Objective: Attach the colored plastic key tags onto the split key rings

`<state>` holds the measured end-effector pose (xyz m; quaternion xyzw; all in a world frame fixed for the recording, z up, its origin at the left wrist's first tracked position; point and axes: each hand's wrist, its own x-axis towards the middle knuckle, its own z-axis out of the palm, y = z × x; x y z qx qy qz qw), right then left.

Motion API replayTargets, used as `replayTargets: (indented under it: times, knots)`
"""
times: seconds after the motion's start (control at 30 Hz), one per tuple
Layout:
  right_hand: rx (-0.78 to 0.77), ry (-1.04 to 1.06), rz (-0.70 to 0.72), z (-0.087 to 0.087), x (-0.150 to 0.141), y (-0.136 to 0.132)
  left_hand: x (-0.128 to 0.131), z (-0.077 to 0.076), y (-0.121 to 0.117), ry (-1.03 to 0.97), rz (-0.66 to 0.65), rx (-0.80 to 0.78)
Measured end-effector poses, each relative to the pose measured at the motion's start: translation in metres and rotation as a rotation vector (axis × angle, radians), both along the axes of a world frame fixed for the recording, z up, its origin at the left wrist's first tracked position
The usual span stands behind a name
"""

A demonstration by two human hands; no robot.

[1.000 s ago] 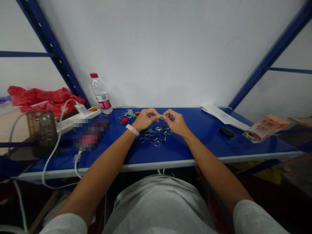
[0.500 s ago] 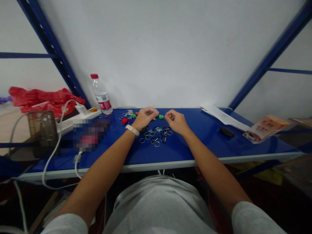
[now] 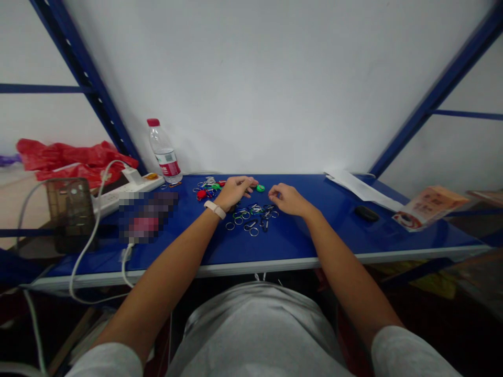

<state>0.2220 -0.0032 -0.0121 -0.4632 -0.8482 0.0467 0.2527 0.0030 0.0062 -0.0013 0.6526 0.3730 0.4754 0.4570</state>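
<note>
My left hand [image 3: 234, 191] rests low over the blue table, fingers stretched toward a small round green piece [image 3: 260, 188] lying by their tips. It appears to hold nothing. To the right of that piece, my right hand [image 3: 288, 199] has its fingers loosely bent and slightly apart, with nothing visible in them. Between and below the hands lies a pile of carabiner keychains [image 3: 257, 212] in dark, blue and green colours with metal split rings. Behind my left wrist is a second group with a red round piece [image 3: 201, 194] and green carabiners [image 3: 214, 187], partly hidden.
A water bottle [image 3: 165, 154] stands at the back left, near a white power strip [image 3: 118, 195] with cables. A phone, blurred out [image 3: 149, 217], lies in front. To the right are a black oval object [image 3: 366, 213], white papers [image 3: 359, 189] and an orange-white box [image 3: 428, 207].
My right hand has drawn back slightly to the right and its fingers have loosened. My left hand's fingers have spread out and lowered. The green piece stays on the table.
</note>
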Motion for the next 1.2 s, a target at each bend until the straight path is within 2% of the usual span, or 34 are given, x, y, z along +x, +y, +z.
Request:
replayTargets:
  times: [0.17, 0.43, 0.63, 0.77, 1.07, 1.2]
  knots:
    - [-0.010, -0.043, -0.027, -0.002, -0.001, 0.001, 0.000, -0.001, -0.001, -0.027, -0.018, -0.031]
    - [0.002, 0.000, -0.027, 0.002, -0.005, -0.002, -0.001, -0.008, 0.006, 0.014, -0.020, 0.066]
    - [0.000, 0.009, -0.021, 0.002, -0.006, -0.002, 0.001, -0.001, 0.000, -0.060, -0.060, 0.043]
    - [-0.004, 0.017, -0.019, 0.000, -0.007, -0.002, 0.002, 0.002, -0.004, -0.038, -0.092, 0.023]
    - [0.012, 0.016, 0.011, 0.000, -0.007, -0.002, -0.001, -0.002, 0.000, 0.058, -0.070, 0.039]
    - [0.015, 0.017, 0.033, -0.001, -0.007, -0.001, 0.000, 0.000, -0.003, 0.020, -0.101, 0.006]
